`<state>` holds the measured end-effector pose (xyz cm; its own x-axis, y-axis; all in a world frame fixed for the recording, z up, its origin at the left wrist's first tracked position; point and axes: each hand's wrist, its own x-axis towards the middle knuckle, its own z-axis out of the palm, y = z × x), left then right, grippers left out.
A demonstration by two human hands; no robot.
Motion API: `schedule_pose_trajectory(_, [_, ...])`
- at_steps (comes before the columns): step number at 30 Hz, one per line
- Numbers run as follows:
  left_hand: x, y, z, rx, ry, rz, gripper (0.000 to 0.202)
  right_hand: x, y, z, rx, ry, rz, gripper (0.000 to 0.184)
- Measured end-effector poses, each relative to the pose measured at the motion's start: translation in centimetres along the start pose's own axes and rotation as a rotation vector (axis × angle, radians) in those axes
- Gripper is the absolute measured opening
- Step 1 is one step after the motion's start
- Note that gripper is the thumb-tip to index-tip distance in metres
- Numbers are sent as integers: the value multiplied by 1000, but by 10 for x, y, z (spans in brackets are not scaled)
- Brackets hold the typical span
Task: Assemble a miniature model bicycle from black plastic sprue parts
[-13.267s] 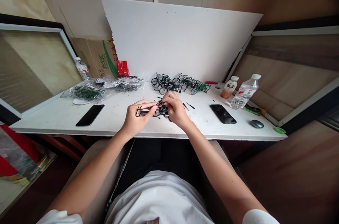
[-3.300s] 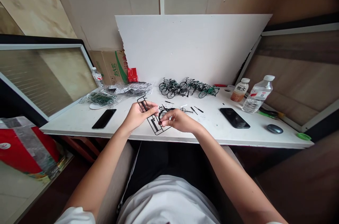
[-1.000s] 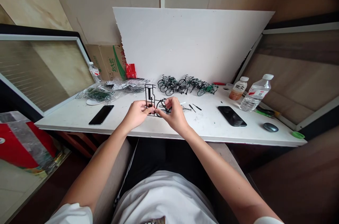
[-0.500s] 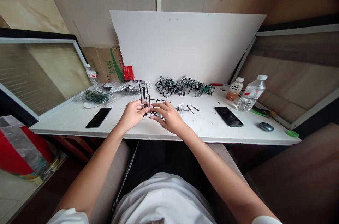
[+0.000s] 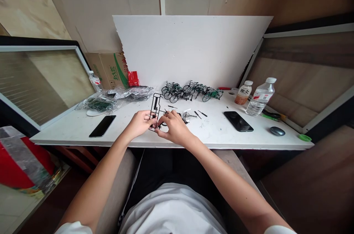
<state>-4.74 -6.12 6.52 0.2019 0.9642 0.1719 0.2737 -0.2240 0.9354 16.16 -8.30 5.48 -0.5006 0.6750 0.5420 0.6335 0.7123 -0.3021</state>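
Note:
My left hand (image 5: 139, 123) grips the lower part of a black plastic sprue (image 5: 156, 102), an upright, slightly tilted frame with small parts attached. Closed at the thumb and fingertips, my right hand (image 5: 178, 128) pinches the sprue's lower right edge; the exact piece under the fingers is too small to make out. Just beyond that hand lie thin loose bicycle parts (image 5: 187, 117), partly hidden by it. Two thin dark tools (image 5: 202, 113) rest to their right. Farther back stand several small green and black model bicycles (image 5: 177, 95).
Plastic bags (image 5: 101, 104) of parts lie back left, near a red box (image 5: 133, 78). One phone (image 5: 103, 126) is on the left, another (image 5: 238, 121) on the right. Two bottles (image 5: 260, 97) and a mouse (image 5: 277, 131) stand right. A white board (image 5: 193, 49) closes off the back.
The sprue has tilted to the right and come slightly lower, both hands moving with it. My right hand's fingers are more curled against its lower edge.

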Motion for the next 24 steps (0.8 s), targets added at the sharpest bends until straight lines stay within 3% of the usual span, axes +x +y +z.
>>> schedule_pose_trajectory(4, [-1,3,1,-27,-36,-9,47,-1,-3,4,-31,-30,23,19])
schedule_pose_trajectory(7, [-1,5,-1,-26,-48,-6,49,0,0,3,143,-91,15,19])
schedule_pose_trajectory(13, [0,7,-12,-55,-62,21,51,1,10,-8,520,-206,-58,45])
schedule_pose_trajectory(17, [0,9,-18,-105,-119,13,49,-1,13,-10,688,-268,-17,50])
schedule_pose_trajectory(24, [-7,16,-17,-78,-222,76,41,0,17,-17,746,-329,0,59])
